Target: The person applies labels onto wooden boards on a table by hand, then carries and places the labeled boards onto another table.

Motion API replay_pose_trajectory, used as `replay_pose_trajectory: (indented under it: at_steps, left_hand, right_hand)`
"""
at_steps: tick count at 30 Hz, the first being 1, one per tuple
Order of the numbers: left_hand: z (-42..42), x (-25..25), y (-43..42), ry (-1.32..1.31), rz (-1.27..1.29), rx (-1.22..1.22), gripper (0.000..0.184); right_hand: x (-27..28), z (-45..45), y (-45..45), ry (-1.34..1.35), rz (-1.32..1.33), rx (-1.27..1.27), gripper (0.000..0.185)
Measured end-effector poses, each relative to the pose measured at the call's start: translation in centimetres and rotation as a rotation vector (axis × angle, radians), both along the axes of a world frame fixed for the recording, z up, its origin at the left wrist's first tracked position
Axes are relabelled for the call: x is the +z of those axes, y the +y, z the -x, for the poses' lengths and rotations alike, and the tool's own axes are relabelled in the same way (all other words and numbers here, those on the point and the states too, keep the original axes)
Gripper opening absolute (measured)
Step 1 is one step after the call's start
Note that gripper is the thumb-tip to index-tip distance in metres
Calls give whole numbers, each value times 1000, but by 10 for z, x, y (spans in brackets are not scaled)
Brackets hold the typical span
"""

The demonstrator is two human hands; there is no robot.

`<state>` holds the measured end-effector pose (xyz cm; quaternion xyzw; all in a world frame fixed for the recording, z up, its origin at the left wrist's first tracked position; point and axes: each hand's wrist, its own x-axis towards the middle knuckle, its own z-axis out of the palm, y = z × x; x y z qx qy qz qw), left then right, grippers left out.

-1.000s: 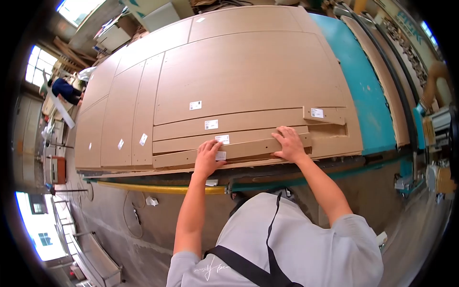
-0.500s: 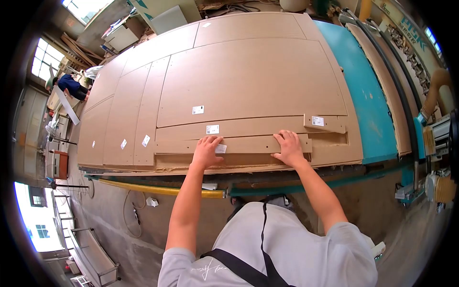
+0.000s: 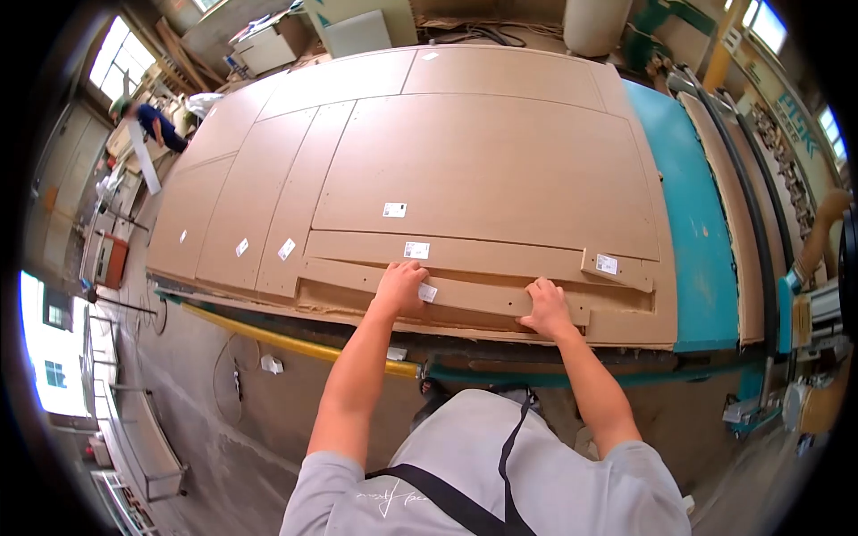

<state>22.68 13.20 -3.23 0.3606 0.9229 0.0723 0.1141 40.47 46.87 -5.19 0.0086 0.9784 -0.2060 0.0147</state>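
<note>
My left hand [image 3: 401,288] grips the left-middle part of a long narrow strip [image 3: 478,297], beside its white label [image 3: 428,292]. Near the strip's right end, my right hand [image 3: 546,308] has its fingers wrapped over it. The strip lies slightly tilted over a long recess at the front edge of a large brown board [image 3: 500,152] cut into panels. Behind it is another strip [image 3: 474,254] with a label. A short labelled piece [image 3: 617,268] rests askew at the right end of the recess.
A teal machine bed [image 3: 675,179] shows right of the board, with black hoses beyond it. A yellow rail [image 3: 259,330] runs below the front edge. Another person [image 3: 156,125] stands at the far left by a workbench. A red-brown box [image 3: 112,261] is at the left.
The camera view has turned and shifted. Both hands have closed on the strip and drawn it towards the front edge, and more of the recess shows around it.
</note>
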Motion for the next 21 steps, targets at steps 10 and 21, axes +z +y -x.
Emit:
replay_pose_trajectory:
  at_steps: [10,21]
  left_hand:
    - [26,29,26,113,-89,-37,52]
    - [25,-15,15,134,-396,18,38]
  right_hand:
    - [40,21,22,97,-12,-130,60]
    - [5,55,37,21,-121,-46,94]
